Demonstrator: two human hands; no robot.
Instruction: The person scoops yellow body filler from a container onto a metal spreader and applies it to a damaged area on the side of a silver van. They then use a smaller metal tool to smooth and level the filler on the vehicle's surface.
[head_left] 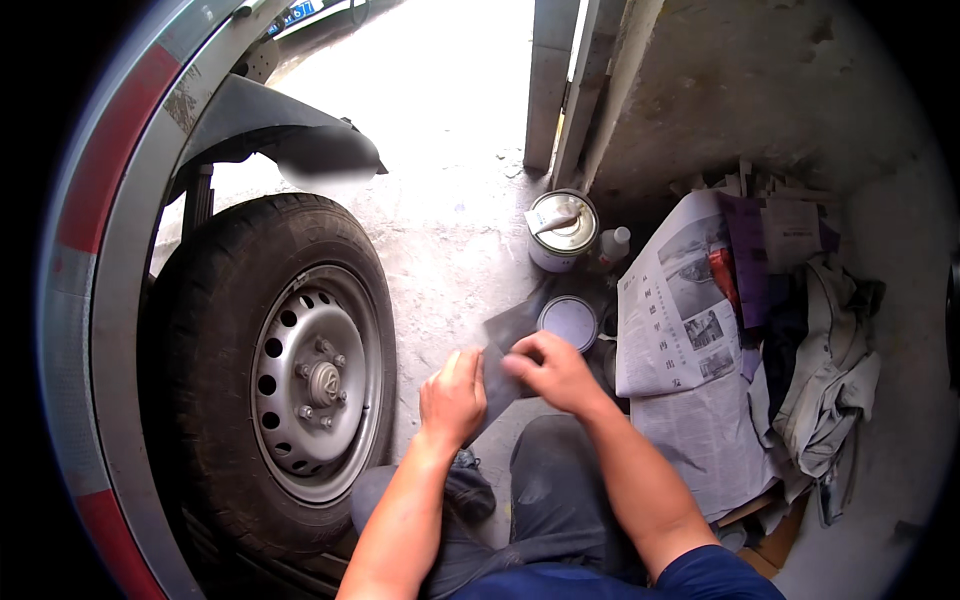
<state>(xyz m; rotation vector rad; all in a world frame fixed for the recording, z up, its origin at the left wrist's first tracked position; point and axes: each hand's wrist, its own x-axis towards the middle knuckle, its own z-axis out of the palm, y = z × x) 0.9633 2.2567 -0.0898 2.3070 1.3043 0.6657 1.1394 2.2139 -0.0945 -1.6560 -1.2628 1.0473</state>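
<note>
My left hand (452, 398) is closed on a thin dark grey sheet (508, 322), which looks creased or folded and slants up to the right. My right hand (548, 368) has its fingers curled at the right side of the sheet, thumb against it, slightly blurred. Just beyond them sits a round can (568, 320) with a pale lid. Both hands are above my bent knees, in dark grey trousers, to the right of a vehicle wheel (320, 400) with a steel rim.
A vehicle body (140, 130) frames the left. Behind the hands stand a larger can (553, 255) with a packet on top and a white bottle (614, 248). On the right, newspapers (680, 420) and crumpled cloth (820, 390) lie against a wall (740, 90). A doorframe (548, 90) stands at the back.
</note>
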